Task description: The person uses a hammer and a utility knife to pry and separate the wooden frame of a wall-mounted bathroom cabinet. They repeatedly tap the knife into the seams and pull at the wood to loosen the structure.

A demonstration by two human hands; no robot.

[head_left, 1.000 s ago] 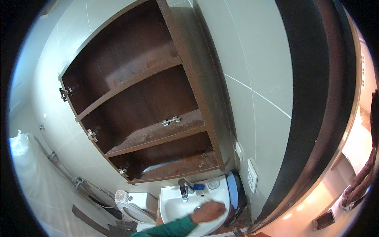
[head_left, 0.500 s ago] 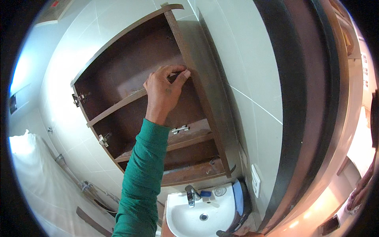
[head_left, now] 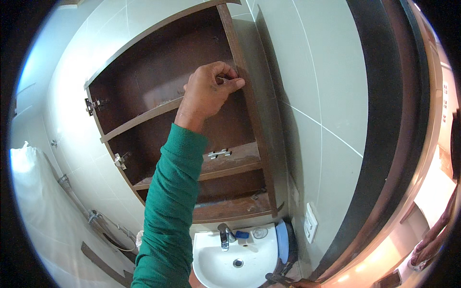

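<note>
My left hand [head_left: 209, 89], in a green sleeve, reaches up to the right side panel [head_left: 249, 113] of a brown wooden wall cabinet. Its thumb and forefinger are pinched together at the panel's front edge; whatever they hold, if anything, is too small to make out. Behind the hand, the cabinet's upper shelf [head_left: 144, 119] is partly covered. Low at the picture's edge, my right hand [head_left: 306, 284] shows only in part, closed around a dark tool [head_left: 276, 278] whose kind I cannot tell.
Metal hinges [head_left: 120, 161] stick out from the doorless cabinet's left side. A hinge-like metal piece [head_left: 219, 153] lies on a lower shelf. Below is a white washbasin [head_left: 216, 259] with a chrome tap [head_left: 224, 236] and blue sponge [head_left: 242, 234]. A white switch plate [head_left: 310, 223] is on the right wall.
The view has shifted, and the cabinet looks slightly higher in it. My left hand stays pinched at the panel's edge. More of the dark tool shows at the bottom.
</note>
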